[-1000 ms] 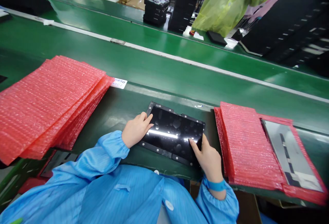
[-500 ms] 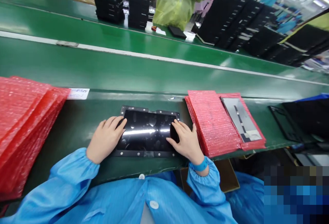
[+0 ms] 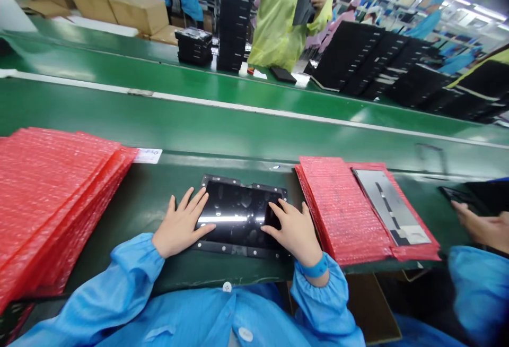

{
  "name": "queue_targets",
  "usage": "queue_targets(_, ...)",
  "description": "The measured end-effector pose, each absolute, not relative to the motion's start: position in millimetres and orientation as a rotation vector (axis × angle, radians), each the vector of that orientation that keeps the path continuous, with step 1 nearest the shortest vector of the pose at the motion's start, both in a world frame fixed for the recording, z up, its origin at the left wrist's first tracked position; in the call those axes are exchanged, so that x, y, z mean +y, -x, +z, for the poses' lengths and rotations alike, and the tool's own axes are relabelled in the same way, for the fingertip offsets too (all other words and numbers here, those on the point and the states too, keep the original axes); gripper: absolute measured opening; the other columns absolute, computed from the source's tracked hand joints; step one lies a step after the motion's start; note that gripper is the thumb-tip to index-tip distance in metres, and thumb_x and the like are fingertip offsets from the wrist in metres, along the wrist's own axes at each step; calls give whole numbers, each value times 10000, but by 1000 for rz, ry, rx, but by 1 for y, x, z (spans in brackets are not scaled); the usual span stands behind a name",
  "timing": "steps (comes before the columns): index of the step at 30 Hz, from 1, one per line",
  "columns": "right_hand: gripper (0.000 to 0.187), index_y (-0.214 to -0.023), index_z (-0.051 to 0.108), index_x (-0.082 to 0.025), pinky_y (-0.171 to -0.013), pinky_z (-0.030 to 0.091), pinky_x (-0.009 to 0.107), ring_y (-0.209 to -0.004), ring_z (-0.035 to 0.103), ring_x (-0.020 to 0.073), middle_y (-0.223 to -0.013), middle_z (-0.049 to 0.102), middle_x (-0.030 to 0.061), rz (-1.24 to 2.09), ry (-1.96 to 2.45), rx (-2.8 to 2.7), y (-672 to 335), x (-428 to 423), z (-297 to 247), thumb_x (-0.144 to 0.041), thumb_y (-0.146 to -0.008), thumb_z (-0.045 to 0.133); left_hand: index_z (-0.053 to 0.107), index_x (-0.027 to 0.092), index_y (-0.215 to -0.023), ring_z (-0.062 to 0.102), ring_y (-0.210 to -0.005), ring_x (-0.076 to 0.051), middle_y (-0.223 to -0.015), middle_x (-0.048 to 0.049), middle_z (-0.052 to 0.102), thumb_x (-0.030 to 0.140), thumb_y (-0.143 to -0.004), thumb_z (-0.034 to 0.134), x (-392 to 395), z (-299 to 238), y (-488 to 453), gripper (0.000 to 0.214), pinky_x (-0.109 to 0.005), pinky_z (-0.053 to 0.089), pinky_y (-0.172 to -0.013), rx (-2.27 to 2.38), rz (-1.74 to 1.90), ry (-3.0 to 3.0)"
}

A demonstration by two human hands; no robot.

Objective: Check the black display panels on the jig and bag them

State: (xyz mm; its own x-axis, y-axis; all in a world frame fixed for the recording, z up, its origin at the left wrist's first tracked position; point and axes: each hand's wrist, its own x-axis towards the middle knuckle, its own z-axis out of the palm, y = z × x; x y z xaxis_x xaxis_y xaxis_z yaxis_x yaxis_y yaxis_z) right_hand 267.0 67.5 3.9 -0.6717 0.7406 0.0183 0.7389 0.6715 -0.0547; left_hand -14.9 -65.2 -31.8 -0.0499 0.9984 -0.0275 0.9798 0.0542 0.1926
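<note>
A glossy black display panel [image 3: 234, 206] lies flat on the green bench inside a dark frame [image 3: 225, 249] with silver round dots along its edges. My left hand [image 3: 183, 226] rests on the panel's left end, fingers spread and thumb on the glass. On the right end lies my right hand [image 3: 293, 229], fingers apart, fingertips touching the surface. Neither hand grips anything. Beside my right hand is a stack of red bubble-wrap bags [image 3: 344, 214]. A panel with a grey back [image 3: 387, 206] lies on a red bag there.
More red bubble-wrap bags [image 3: 59, 198] are piled at the left, near a white label [image 3: 148, 156]. A co-worker's hand [image 3: 485, 226] is at the right by a black frame. Across the green line [image 3: 238, 129], a person in yellow [image 3: 274, 28] holds a black panel among black stacks [image 3: 350, 60].
My left hand has spread its fingers and set its thumb on the glass. My view has tilted up and left. A co-worker's hand has come into view at the right.
</note>
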Motion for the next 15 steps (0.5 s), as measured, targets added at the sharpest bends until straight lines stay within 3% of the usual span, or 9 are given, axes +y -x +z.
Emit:
queue_targets(5, 430, -1305, 518, -299, -1030, 309, 613, -1313, 404, 333, -1422, 470, 112, 128, 985, -2845, -213, 74, -3, -430, -896, 547, 259, 232, -1492, 189, -1431, -342, -1552, -101, 267, 581, -913, 314, -68, -38, 4, 679, -666, 163, -1080, 2292, 310, -2024)
queue_targets(8, 332, -1221, 560, -220, -1045, 346, 529, -1228, 477, 291, -1262, 564, 131, 207, 914, -2768, -194, 76, -9, -353, -920, 514, 206, 229, -1505, 188, -1436, -318, -1559, -107, 245, 569, -920, 307, -68, -44, 4, 683, -652, 152, -1097, 2289, 383, -1948)
queue_targets(11, 226, -1086, 591, -168, -1050, 342, 522, -1088, 544, 269, -1112, 591, 132, 249, 887, -2658, -191, 77, -11, -292, -916, 510, 192, 207, -1505, 167, -1444, -290, -1567, -107, 216, 558, -930, 288, -63, -43, 5, 681, -641, 90, -1118, 2256, 487, -1746)
queue_targets(15, 228, -1127, 548, -165, -1080, 286, 557, -1089, 539, 255, -1116, 584, 128, 211, 813, -2450, -200, 77, -5, -244, -926, 475, 374, 203, -1442, 176, -1445, -237, -1546, -74, 301, 516, -941, 302, -55, -25, -5, 596, -513, 117, -1167, 2037, 991, -1407)
